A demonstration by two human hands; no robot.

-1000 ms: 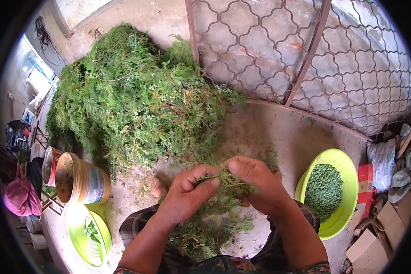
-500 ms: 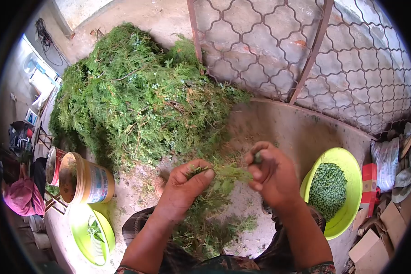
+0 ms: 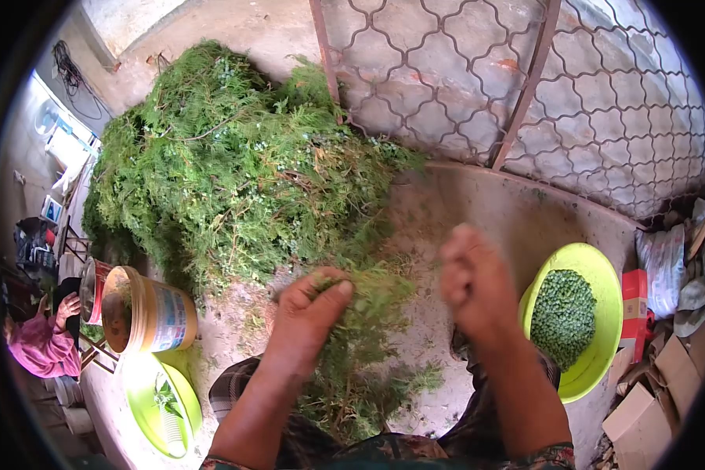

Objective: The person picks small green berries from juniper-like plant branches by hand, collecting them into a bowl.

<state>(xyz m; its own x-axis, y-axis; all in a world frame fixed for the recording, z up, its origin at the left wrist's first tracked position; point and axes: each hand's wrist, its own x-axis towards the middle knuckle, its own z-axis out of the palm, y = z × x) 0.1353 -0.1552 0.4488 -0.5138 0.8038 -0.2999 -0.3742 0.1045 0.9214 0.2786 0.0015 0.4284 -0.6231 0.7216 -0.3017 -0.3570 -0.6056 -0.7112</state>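
My left hand [image 3: 309, 313] pinches a leafy evergreen sprig [image 3: 380, 290] between thumb and fingers, and its tip points right. To the right of the sprig, my right hand [image 3: 478, 290] is raised with curled fingers, smeared by motion. Whatever those fingers hold is not clear. More cut sprigs [image 3: 360, 395] lie on the floor between my legs. Beside my right knee stands a lime-green tub [image 3: 609, 294] partly filled with small green cones or berries [image 3: 562, 317].
A large heap of evergreen branches [image 3: 235, 172] lies ahead, against the wall. A metal lattice [image 3: 501, 133] leans at the right. Left are a yellowish bucket [image 3: 164, 313] and another green basin [image 3: 188, 399]. A person in pink [image 3: 51, 345] sits beyond. Cardboard [image 3: 642, 427] lies right.
My right hand has moved slightly up and right, away from the sprig, its fingers more curled. My left hand has shifted a little left with the sprig. The other person's hand has come into view.
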